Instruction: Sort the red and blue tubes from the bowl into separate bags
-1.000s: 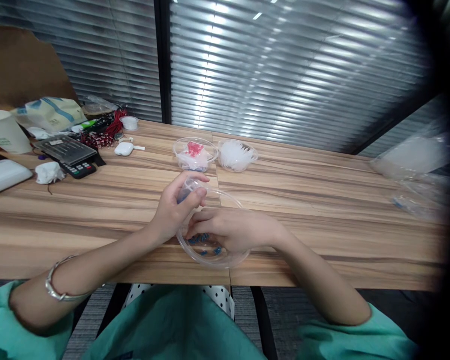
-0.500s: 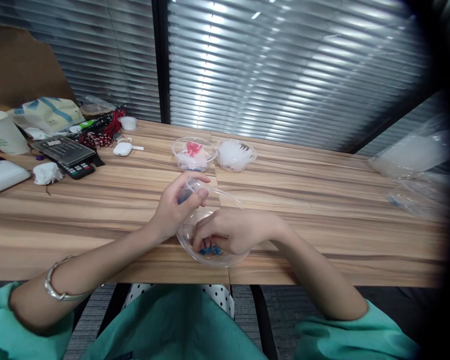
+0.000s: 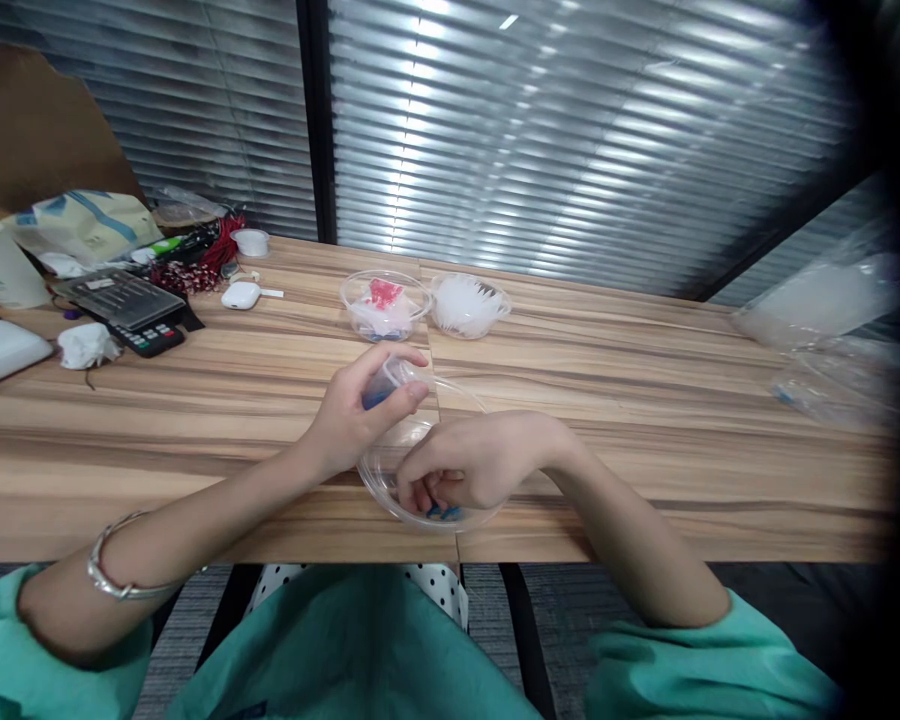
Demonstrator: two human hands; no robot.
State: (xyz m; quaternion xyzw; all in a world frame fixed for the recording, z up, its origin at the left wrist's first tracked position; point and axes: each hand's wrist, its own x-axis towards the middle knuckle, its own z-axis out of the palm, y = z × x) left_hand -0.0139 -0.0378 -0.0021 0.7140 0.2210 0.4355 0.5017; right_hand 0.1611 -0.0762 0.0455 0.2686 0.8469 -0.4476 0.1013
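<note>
A small clear plastic cup [image 3: 397, 372] with something blue at its bottom is wrapped by my left hand [image 3: 356, 405], tilted above the far-left rim of a large clear plastic bowl [image 3: 373, 488]. My right hand [image 3: 476, 455] reaches down into that bowl with its fingers curled together. Several small blue pieces [image 3: 444, 512] lie in the bowl by those fingertips. Whatever the right fingers pinch is hidden.
Behind the hands stand a clear tub with red and white contents [image 3: 382, 310] and a tub of white pieces [image 3: 471, 305]. Clutter at left includes an earbud case [image 3: 241, 295], a crumpled tissue [image 3: 88, 346] and a paper cup [image 3: 4, 265]. Plastic bags [image 3: 832, 310] lie at far right.
Both hands have shifted slightly to the right. The blue in the cup shows more, and fewer blue pieces show below my right fingers.
</note>
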